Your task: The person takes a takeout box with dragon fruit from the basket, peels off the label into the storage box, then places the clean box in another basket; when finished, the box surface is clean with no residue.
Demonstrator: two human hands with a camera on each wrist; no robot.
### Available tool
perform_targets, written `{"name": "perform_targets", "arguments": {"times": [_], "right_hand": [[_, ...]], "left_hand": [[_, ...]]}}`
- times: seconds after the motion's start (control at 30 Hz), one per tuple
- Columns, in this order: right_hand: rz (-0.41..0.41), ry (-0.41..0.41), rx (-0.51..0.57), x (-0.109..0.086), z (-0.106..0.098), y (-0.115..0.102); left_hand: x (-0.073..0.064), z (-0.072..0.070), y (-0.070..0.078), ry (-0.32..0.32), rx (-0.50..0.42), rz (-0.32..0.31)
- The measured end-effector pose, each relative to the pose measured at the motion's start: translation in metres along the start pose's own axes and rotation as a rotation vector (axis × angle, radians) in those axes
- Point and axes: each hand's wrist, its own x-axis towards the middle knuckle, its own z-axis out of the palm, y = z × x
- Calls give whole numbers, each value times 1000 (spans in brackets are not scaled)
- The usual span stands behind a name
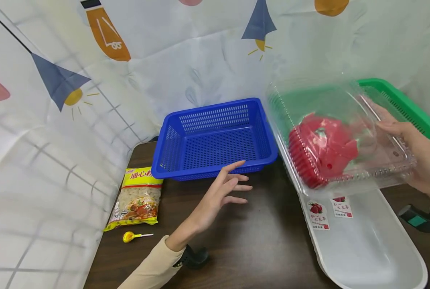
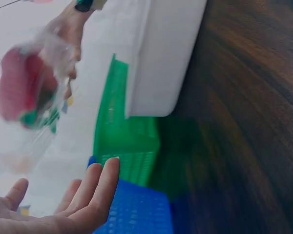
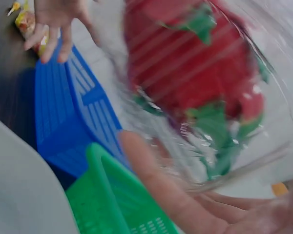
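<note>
My right hand (image 1: 417,148) grips a clear plastic box (image 1: 388,156) by its right side, holding it up over the white tub (image 1: 363,253). Inside the box is a red dragon fruit (image 1: 325,146); green tips on its skin show in the right wrist view. There, the thumb and fingers of that hand lie along the box's edge. My left hand (image 1: 215,200) hovers over the table in front of the blue basket (image 1: 218,170), fingers spread and holding nothing. Its fingers (image 2: 105,187) point up in the left wrist view.
A green basket (image 1: 429,132) stands at the back right, partly hidden by the box. Dragon-fruit labels (image 1: 317,216) show at the white tub. On the left lie a yellow pasta bag (image 1: 137,200) and a lollipop (image 1: 129,237). A patterned curtain (image 1: 200,60) hangs behind.
</note>
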Motion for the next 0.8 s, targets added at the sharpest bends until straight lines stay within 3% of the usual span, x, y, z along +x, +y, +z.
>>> {"name": "perform_targets", "arguments": {"times": [0.1,0.27,0.5,0.63,0.8], "right_hand": [[-26,105,21,1,0,-2],[-59,138,68,8,-4,2],[-121,148,240,14,-10,9],[-114,183,219,15,-8,11],[-93,249,212,13,-8,14]], "left_hand": [[3,8,-7,-30,91,-1],[15,24,-24,-65,194,-24],[53,60,-45,-102,329,-78],[78,78,-50,-62,332,-103],[101,94,-51,69,314,-135]]}}
